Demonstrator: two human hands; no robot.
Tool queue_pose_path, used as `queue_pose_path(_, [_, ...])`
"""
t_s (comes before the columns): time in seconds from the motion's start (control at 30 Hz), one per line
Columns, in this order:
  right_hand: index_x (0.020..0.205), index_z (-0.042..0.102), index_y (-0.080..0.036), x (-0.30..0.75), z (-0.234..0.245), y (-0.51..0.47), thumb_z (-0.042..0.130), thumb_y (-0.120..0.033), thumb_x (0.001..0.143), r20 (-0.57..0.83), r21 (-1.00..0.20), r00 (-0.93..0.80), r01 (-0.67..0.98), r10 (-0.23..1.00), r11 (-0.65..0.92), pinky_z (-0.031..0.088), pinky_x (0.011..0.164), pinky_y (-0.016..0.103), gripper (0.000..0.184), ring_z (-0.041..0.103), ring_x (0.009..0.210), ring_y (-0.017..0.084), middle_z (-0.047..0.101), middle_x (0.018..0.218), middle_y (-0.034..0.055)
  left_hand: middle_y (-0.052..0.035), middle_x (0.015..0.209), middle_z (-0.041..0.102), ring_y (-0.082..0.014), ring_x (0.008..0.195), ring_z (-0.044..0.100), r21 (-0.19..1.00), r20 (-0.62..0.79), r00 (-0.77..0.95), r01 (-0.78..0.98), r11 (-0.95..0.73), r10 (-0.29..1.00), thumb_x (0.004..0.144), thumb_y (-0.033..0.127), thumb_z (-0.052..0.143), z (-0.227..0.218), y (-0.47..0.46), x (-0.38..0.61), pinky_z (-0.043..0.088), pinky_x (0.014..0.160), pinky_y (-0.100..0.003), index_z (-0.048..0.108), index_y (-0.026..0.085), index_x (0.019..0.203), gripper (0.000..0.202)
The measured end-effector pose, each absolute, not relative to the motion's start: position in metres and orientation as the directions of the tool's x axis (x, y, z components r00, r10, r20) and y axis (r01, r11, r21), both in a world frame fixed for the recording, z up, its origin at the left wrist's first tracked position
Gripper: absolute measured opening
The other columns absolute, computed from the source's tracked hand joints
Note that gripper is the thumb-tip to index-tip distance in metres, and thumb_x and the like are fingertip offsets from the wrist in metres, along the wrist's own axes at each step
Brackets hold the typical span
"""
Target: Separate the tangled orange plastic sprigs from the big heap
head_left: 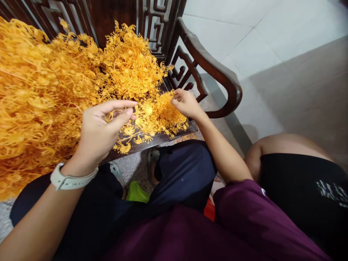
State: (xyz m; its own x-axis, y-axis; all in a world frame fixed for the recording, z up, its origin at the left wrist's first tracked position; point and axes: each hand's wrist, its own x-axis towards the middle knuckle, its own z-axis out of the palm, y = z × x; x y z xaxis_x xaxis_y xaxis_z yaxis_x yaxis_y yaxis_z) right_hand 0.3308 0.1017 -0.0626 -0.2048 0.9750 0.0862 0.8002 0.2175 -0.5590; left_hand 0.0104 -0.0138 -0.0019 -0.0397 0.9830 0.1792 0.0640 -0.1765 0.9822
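My left hand point(104, 121), with a pale watch strap point(73, 177) on its wrist, is closed with thumb and fingers nearly together. A thin yellow stem of an artificial flower shows inside its curled fingers, and loose yellow flower heads point(146, 110) lie just right of its fingertips. My right hand point(186, 103) is closed in a pinch at the upper right edge of a small heap of yellow plastic flowers point(170, 116). What its fingertips grip is too small to make out. Both hands are above the dark wooden bench seat point(141, 145).
Large heaps of the same yellow flowers point(40, 98) cover the bench at left and against its carved back point(111, 21). A curved wooden armrest point(214, 76) bounds the right. A person in a black garment point(299, 192) is close at right. Something green point(137, 192) lies on the floor.
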Motion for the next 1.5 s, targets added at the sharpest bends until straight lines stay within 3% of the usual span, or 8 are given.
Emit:
queue_pose_path(0.17, [0.070, 0.042, -0.026, 0.320, -0.048, 0.092, 0.045, -0.045, 0.112, 0.197, -0.392, -0.128, 0.898, 0.972, 0.198, 0.039, 0.072, 0.039, 0.047, 0.048, 0.064, 0.020, 0.054, 0.066, 0.0045, -0.0036, 0.090, 0.085, -0.0167, 0.081, 0.079, 0.966, 0.218, 0.012, 0.139, -0.217, 0.976, 0.096, 0.022, 0.082, -0.005, -0.015, 0.011, 0.062, 0.075, -0.028, 0.091, 0.025, 0.109, 0.016])
queue_pose_path(0.3, [0.085, 0.066, -0.021, 0.318, -0.045, 0.091, 0.066, -0.028, 0.099, 0.246, -0.320, -0.185, 0.911, 0.951, 0.260, 0.047, 0.084, 0.042, 0.015, 0.066, 0.086, 0.028, 0.075, 0.091, 0.0119, -0.0024, 0.086, 0.084, -0.0165, 0.078, 0.079, 0.971, 0.194, 0.015, 0.142, -0.194, 0.981, 0.095, 0.020, 0.082, -0.007, -0.015, 0.013, 0.061, 0.074, -0.028, 0.091, 0.025, 0.108, 0.016])
queue_pose_path(0.5, [0.104, 0.075, -0.019, 0.279, -0.024, 0.053, 0.058, -0.057, 0.113, 0.301, -0.739, -0.401, 0.476, 0.865, 0.477, 0.053, 0.084, 0.034, 0.042, 0.068, 0.088, 0.019, 0.076, 0.097, 0.0061, -0.0040, 0.089, 0.086, -0.0181, 0.079, 0.079, 0.967, 0.172, 0.056, 0.182, -0.180, 0.983, 0.097, 0.023, 0.080, -0.010, -0.017, 0.016, 0.061, 0.075, -0.030, 0.090, 0.022, 0.112, 0.018])
queue_pose_path(0.63, [0.113, 0.072, -0.018, 0.241, -0.016, 0.022, 0.071, -0.059, 0.108, 0.262, -0.922, -0.548, 0.100, 0.794, 0.374, 0.050, 0.072, 0.026, 0.042, 0.064, 0.081, 0.012, 0.072, 0.096, 0.0019, -0.0049, 0.091, 0.086, -0.0182, 0.077, 0.077, 0.952, 0.190, 0.106, 0.225, -0.210, 0.976, 0.097, 0.028, 0.080, -0.010, -0.018, 0.018, 0.061, 0.076, -0.031, 0.090, 0.020, 0.111, 0.019])
queue_pose_path(0.83, [0.109, 0.066, -0.017, 0.233, -0.020, 0.026, 0.076, -0.054, 0.107, 0.313, -0.938, -0.446, -0.010, 0.838, 0.346, 0.046, 0.061, 0.020, 0.038, 0.055, 0.068, 0.007, 0.063, 0.085, -0.0034, -0.0035, 0.096, 0.087, -0.0192, 0.082, 0.075, 0.879, 0.170, 0.155, 0.423, -0.221, 0.973, 0.099, 0.029, 0.073, -0.007, -0.017, 0.018, 0.058, 0.078, -0.030, 0.091, 0.021, 0.111, 0.023])
queue_pose_path(1.0, [0.115, 0.064, -0.017, 0.243, -0.007, 0.027, 0.073, -0.048, 0.109, 0.251, -0.968, -0.695, -0.170, 0.674, 0.186, 0.054, 0.064, 0.019, 0.032, 0.068, 0.072, 0.009, 0.069, 0.086, -0.0007, -0.0037, 0.090, 0.085, -0.0215, 0.085, 0.076, 0.944, 0.085, 0.390, 0.263, -0.200, 0.917, 0.103, 0.043, 0.075, -0.004, -0.014, 0.014, 0.059, 0.080, -0.032, 0.090, 0.024, 0.094, 0.025])
queue_pose_path(1.37, [0.092, 0.062, -0.016, 0.249, -0.004, 0.026, 0.075, -0.050, 0.107, 0.230, -0.972, -0.858, -0.228, 0.460, 0.062, 0.040, 0.055, 0.018, 0.039, 0.049, 0.055, 0.003, 0.055, 0.071, -0.0056, 0.0004, 0.052, 0.051, -0.0127, 0.045, 0.040, 0.980, -0.152, 0.751, 0.200, -0.002, 0.643, 0.095, 0.046, 0.083, 0.017, -0.014, -0.001, 0.032, 0.044, -0.029, 0.066, 0.023, 0.059, 0.046])
queue_pose_path(1.5, [0.084, 0.045, -0.026, 0.275, 0.001, 0.048, 0.092, -0.054, 0.087, 0.404, -0.900, -0.579, -0.389, 0.708, 0.196, 0.032, 0.047, 0.022, 0.055, 0.030, 0.047, 0.007, 0.037, 0.057, -0.0118, -0.0026, 0.055, 0.062, -0.0151, 0.047, 0.052, 0.981, -0.139, 0.858, 0.187, -0.049, 0.494, 0.094, 0.044, 0.085, 0.023, -0.016, -0.014, 0.038, 0.046, -0.030, 0.075, 0.025, 0.065, 0.037])
